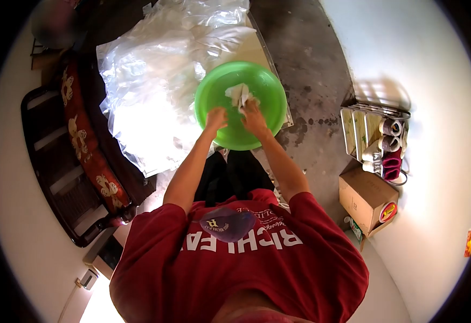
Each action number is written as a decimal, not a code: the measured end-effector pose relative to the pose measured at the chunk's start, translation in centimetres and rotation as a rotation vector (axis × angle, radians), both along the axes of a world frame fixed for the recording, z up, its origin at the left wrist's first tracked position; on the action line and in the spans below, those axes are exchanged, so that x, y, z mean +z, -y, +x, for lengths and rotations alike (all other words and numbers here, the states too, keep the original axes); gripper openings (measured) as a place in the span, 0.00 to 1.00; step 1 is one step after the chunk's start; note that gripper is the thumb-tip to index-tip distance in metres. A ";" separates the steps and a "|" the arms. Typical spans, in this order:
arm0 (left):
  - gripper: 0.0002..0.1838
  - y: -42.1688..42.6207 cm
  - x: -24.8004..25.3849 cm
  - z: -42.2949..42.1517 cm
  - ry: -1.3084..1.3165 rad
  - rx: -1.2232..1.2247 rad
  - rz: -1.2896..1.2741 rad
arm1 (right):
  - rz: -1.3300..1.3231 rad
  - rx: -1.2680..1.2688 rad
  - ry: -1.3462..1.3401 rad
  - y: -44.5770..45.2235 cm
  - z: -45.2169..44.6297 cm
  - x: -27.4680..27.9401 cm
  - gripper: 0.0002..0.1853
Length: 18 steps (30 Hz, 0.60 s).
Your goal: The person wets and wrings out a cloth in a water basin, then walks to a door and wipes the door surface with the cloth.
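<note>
- One green basin (240, 141) stood on the bench (248, 55) in the head view, at its near right corner; a pale cloth (237, 95) lay inside.
- The right hand (253, 116) reached into the basin, its fingers closed on the near end of the cloth.
- The left hand (216, 119) was over the basin's left side, apart from the cloth; its fingers were curled, but whether they met could not be told.
- Large white letters crossed the red shirt (241, 269), among them "RICH" and "FA"; the smaller print above was unclear.
- A dark, rounded object (228, 225) with a gold emblem hid part of that lettering.
- Crumpled clear plastic sheeting (154, 81) covered much of the bench, left of the basin.
- A wooden seat (49, 161) with a red flowered cushion (79, 137) stood on the left.
- To the right, a rack (354, 129) held shoes (390, 134) and a maroon item (392, 164).
- Just beside the rack was a cardboard box (362, 196); its markings were too small to read.
</note>
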State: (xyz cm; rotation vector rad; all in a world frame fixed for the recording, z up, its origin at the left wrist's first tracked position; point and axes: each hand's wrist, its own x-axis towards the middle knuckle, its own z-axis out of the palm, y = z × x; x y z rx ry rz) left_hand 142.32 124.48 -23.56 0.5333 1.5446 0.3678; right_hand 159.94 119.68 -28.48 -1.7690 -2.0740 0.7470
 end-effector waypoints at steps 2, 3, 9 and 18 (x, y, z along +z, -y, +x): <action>0.21 0.7 0.3 0.0 -0.008 -0.042 0.039 | -0.104 0.122 0.095 -0.3 0.4 1.6 0.23; 0.21 0.9 0.3 0.0 -0.010 -0.040 0.038 | -0.203 0.240 0.199 -0.4 0.7 2.4 0.23; 0.19 1.9 1.0 -0.2 -0.033 -0.037 0.031 | -0.153 -0.028 0.183 0.6 0.6 0.3 0.17; 0.22 2.6 0.4 -0.3 -0.384 -0.477 0.434 | -0.233 -0.290 -0.584 -0.7 0.4 6.1 0.15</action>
